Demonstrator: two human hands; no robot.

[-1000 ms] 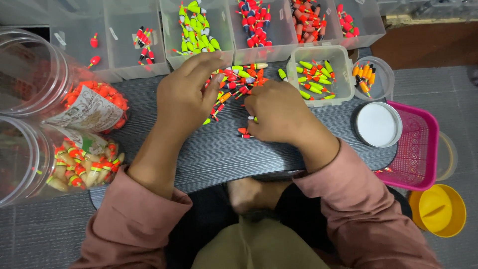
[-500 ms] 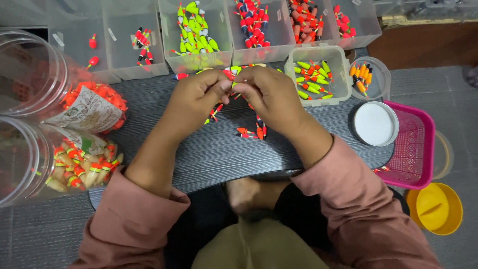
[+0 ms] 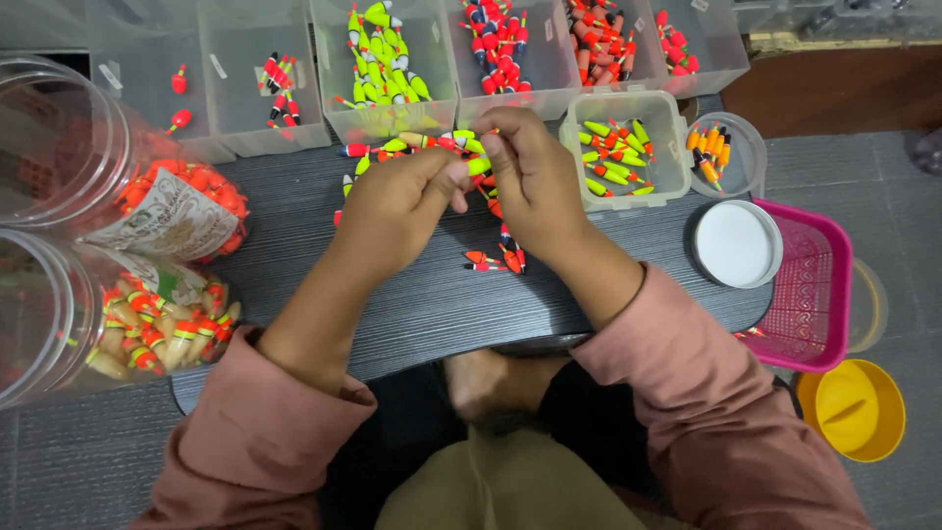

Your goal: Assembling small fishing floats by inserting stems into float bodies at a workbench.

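- The left hand (image 3: pixel 397 211) and right hand (image 3: pixel 535 177) meet over a dark wood-grain board (image 3: pixel 432 304), fingertips pressed together; they seem to pinch a small yellow-green float (image 3: pixel 478 166) between them, though the fingers hide most of it.
- Loose floats (image 3: pixel 496 260), slim and tapered in red, black and yellow, lie scattered on the board just beside and under the hands.
- Clear plastic bins (image 3: pixel 388 59) line the far edge, each holding sorted floats.
- A small clear tub (image 3: pixel 628 147) of green floats sits right of the right hand.
- Two big transparent jars (image 3: pixel 88 294) lie on their sides to the left.
- A round white lid (image 3: pixel 738 243), pink mesh basket (image 3: pixel 819 285) and yellow bowl (image 3: pixel 854 407) stand to the right.
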